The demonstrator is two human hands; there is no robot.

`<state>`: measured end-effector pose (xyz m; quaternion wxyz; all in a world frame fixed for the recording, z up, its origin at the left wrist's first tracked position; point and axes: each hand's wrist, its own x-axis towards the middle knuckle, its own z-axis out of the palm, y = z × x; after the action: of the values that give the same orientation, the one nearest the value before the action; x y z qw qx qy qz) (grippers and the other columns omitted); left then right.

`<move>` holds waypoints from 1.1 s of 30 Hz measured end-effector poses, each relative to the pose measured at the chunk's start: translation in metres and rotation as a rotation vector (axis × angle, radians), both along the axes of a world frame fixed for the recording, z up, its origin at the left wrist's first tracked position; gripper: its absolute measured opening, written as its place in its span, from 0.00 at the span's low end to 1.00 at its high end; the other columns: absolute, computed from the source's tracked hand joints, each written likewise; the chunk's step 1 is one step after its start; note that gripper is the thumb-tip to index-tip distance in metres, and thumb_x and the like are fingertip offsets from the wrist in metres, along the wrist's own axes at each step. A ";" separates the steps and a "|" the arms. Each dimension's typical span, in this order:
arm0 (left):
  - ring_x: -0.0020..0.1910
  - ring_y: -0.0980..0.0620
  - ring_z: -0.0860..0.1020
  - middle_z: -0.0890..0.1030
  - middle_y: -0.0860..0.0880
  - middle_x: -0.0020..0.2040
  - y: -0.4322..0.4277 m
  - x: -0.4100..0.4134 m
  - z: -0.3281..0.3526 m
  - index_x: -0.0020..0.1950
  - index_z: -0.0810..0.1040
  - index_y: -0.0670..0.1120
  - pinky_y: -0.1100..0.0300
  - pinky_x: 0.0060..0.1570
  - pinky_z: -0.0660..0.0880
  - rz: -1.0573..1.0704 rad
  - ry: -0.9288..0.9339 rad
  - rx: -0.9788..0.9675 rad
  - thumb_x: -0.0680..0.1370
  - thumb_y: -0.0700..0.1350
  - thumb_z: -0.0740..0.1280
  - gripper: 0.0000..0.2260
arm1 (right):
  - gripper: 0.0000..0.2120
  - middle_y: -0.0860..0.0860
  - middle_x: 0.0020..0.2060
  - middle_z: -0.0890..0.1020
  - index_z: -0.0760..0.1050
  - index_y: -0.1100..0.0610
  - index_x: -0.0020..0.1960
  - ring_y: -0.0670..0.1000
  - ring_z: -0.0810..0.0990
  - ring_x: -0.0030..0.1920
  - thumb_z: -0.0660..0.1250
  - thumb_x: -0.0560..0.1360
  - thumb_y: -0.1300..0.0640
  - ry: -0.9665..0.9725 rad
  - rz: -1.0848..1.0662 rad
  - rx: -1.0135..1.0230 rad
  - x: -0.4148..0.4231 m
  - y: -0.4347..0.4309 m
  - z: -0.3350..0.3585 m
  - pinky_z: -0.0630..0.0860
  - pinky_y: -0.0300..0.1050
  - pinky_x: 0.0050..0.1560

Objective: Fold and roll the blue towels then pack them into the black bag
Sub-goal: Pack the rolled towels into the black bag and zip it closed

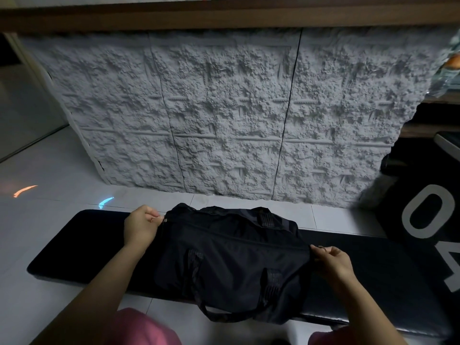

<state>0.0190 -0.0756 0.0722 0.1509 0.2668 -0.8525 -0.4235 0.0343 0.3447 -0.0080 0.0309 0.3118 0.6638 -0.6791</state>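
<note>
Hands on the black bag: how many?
2. Left hand pinches the black bag at its left end; right hand pinches its right end. Neither is hidden.

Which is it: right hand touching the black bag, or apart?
Touching. The head view shows the right hand pinching the right end of the black bag, with its fingertips closed on the fabric.

My left hand (142, 226) pinches the left end of the black bag (224, 257), fingers curled, forearm stretched forward. My right hand (333, 261) pinches its right end, thumb against fingertips. Both forearms are bare.
</note>
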 end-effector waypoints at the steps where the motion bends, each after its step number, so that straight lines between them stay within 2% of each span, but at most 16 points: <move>1: 0.42 0.45 0.78 0.79 0.44 0.42 0.003 0.003 0.000 0.42 0.78 0.43 0.58 0.42 0.72 -0.056 0.031 -0.133 0.72 0.37 0.71 0.03 | 0.12 0.61 0.36 0.80 0.71 0.58 0.37 0.54 0.77 0.34 0.73 0.72 0.58 0.007 0.023 0.110 -0.001 -0.002 0.000 0.75 0.49 0.40; 3: 0.47 0.44 0.76 0.79 0.45 0.47 0.013 0.009 -0.003 0.45 0.79 0.44 0.53 0.45 0.74 -0.196 0.106 -0.387 0.73 0.38 0.70 0.03 | 0.10 0.61 0.45 0.81 0.74 0.60 0.46 0.55 0.78 0.42 0.72 0.72 0.57 0.018 0.074 0.379 -0.001 -0.008 0.005 0.73 0.48 0.46; 5: 0.55 0.44 0.75 0.79 0.46 0.54 0.028 0.012 -0.004 0.52 0.80 0.45 0.49 0.54 0.73 -0.352 0.140 -0.540 0.75 0.42 0.69 0.06 | 0.19 0.60 0.56 0.78 0.71 0.61 0.60 0.59 0.77 0.54 0.71 0.74 0.55 0.070 0.115 0.562 0.000 -0.017 0.012 0.71 0.48 0.52; 7: 0.65 0.47 0.70 0.77 0.49 0.62 0.047 0.015 -0.003 0.58 0.79 0.48 0.47 0.68 0.63 -0.510 0.087 -0.632 0.77 0.48 0.66 0.11 | 0.26 0.59 0.66 0.72 0.66 0.59 0.68 0.62 0.70 0.65 0.68 0.75 0.49 0.137 0.208 0.709 0.004 -0.029 0.023 0.70 0.54 0.60; 9: 0.73 0.51 0.61 0.70 0.52 0.70 0.063 0.017 -0.003 0.66 0.74 0.52 0.48 0.73 0.48 -0.632 -0.050 -0.693 0.79 0.53 0.62 0.16 | 0.30 0.53 0.74 0.62 0.59 0.53 0.74 0.60 0.58 0.73 0.63 0.77 0.43 0.164 0.418 0.958 0.009 -0.043 0.033 0.61 0.58 0.69; 12: 0.76 0.49 0.49 0.59 0.51 0.76 0.075 0.021 -0.008 0.72 0.66 0.54 0.44 0.73 0.40 -0.713 -0.278 -0.835 0.80 0.57 0.57 0.21 | 0.31 0.45 0.77 0.50 0.51 0.45 0.77 0.55 0.44 0.77 0.56 0.78 0.38 0.210 0.767 1.228 0.013 -0.062 0.041 0.47 0.59 0.73; 15: 0.77 0.47 0.46 0.56 0.50 0.77 0.080 0.024 -0.009 0.73 0.63 0.55 0.42 0.73 0.39 -0.712 -0.348 -0.911 0.80 0.56 0.56 0.21 | 0.31 0.45 0.77 0.48 0.49 0.43 0.77 0.56 0.40 0.77 0.55 0.78 0.38 0.107 1.023 1.277 0.014 -0.072 0.038 0.40 0.64 0.73; 18: 0.77 0.46 0.46 0.55 0.49 0.77 0.081 0.025 -0.006 0.73 0.63 0.55 0.41 0.73 0.39 -0.723 -0.386 -0.926 0.80 0.56 0.56 0.21 | 0.31 0.46 0.78 0.48 0.48 0.44 0.77 0.59 0.41 0.77 0.55 0.78 0.39 0.006 1.084 1.267 0.015 -0.075 0.034 0.39 0.66 0.72; 23: 0.76 0.46 0.48 0.57 0.49 0.76 0.082 0.021 -0.002 0.73 0.63 0.54 0.40 0.72 0.41 -0.736 -0.423 -0.962 0.80 0.57 0.56 0.22 | 0.30 0.47 0.77 0.51 0.51 0.44 0.77 0.60 0.44 0.76 0.56 0.78 0.39 0.011 1.092 1.310 0.011 -0.076 0.039 0.39 0.67 0.71; 27: 0.74 0.48 0.55 0.63 0.51 0.73 0.084 0.007 0.002 0.71 0.66 0.54 0.39 0.72 0.42 -0.778 -0.432 -0.949 0.80 0.58 0.56 0.20 | 0.29 0.48 0.76 0.55 0.55 0.45 0.76 0.60 0.46 0.76 0.57 0.77 0.39 0.035 1.146 1.340 0.001 -0.074 0.046 0.40 0.68 0.71; 29: 0.70 0.49 0.60 0.68 0.53 0.69 0.086 -0.007 0.005 0.68 0.69 0.55 0.42 0.72 0.46 -0.798 -0.416 -0.925 0.80 0.58 0.56 0.19 | 0.28 0.49 0.74 0.60 0.58 0.45 0.74 0.60 0.49 0.76 0.57 0.77 0.38 0.072 1.171 1.363 -0.009 -0.072 0.047 0.42 0.67 0.72; 31: 0.66 0.49 0.65 0.73 0.53 0.63 0.086 -0.026 0.008 0.64 0.72 0.55 0.48 0.69 0.56 -0.817 -0.410 -0.891 0.80 0.58 0.56 0.17 | 0.28 0.50 0.69 0.68 0.64 0.46 0.71 0.60 0.59 0.72 0.51 0.75 0.35 0.132 1.196 1.413 -0.024 -0.068 0.041 0.49 0.63 0.72; 33: 0.60 0.50 0.70 0.77 0.53 0.56 0.087 -0.050 0.012 0.58 0.75 0.54 0.54 0.57 0.65 -0.853 -0.405 -0.868 0.80 0.58 0.56 0.14 | 0.29 0.50 0.57 0.77 0.73 0.48 0.62 0.58 0.72 0.63 0.46 0.72 0.34 0.222 1.208 1.443 -0.041 -0.063 0.036 0.64 0.56 0.66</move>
<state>-0.0307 0.0117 0.0844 -0.1007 -0.1064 -0.9892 -0.0037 -0.0068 0.2812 0.0284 0.1135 -0.2070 0.9717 0.0002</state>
